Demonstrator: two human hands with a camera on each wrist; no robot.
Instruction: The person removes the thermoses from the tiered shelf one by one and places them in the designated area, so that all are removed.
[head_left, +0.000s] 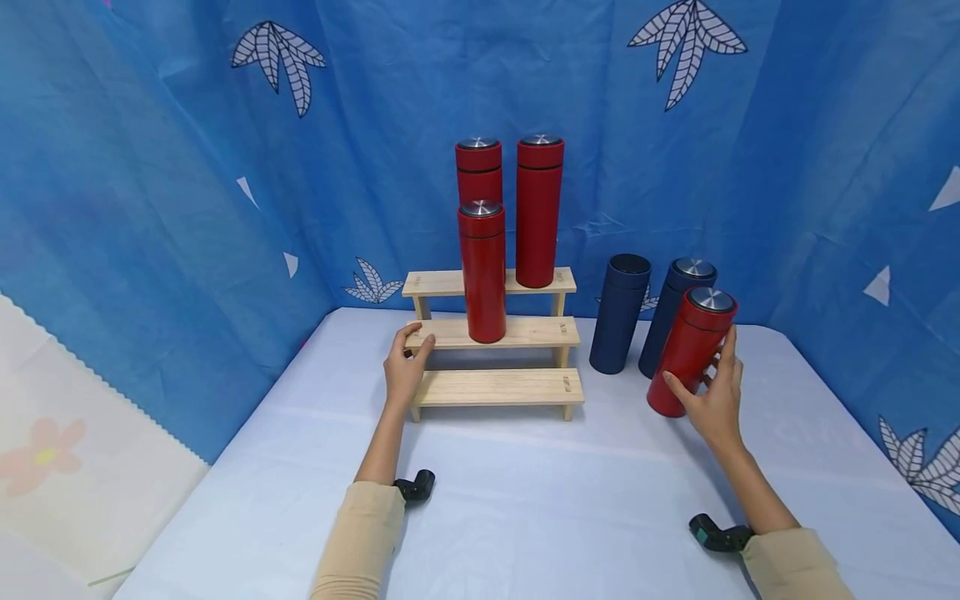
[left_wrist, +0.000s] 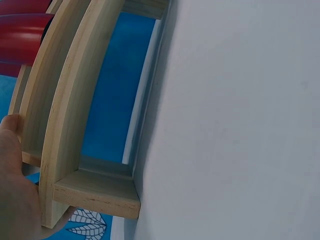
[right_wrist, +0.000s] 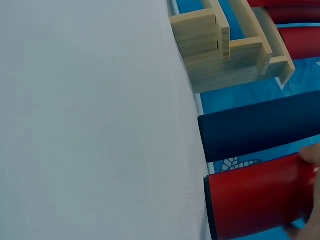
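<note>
My left hand (head_left: pixel 405 367) holds the left end of the middle step of a three-step wooden stand (head_left: pixel 498 387), its thumb (left_wrist: pixel 11 122) lying along the board. My right hand (head_left: pixel 717 400) grips a red thermos flask (head_left: pixel 690 354) around its side. That flask leans a little to the right in the head view; whether its base touches the table I cannot tell. One red flask (head_left: pixel 483 279) stands on the middle step. Two more, a left one (head_left: pixel 478 171) partly hidden behind it and a right one (head_left: pixel 538 217), stand on the top step.
Two dark blue flasks, one (head_left: pixel 619 317) by the stand and one (head_left: pixel 667 321) partly behind the held flask, are on the right of the table. A white cloth covers the table (head_left: pixel 555 500). Behind hangs a blue curtain (head_left: pixel 420 100) with leaf prints.
</note>
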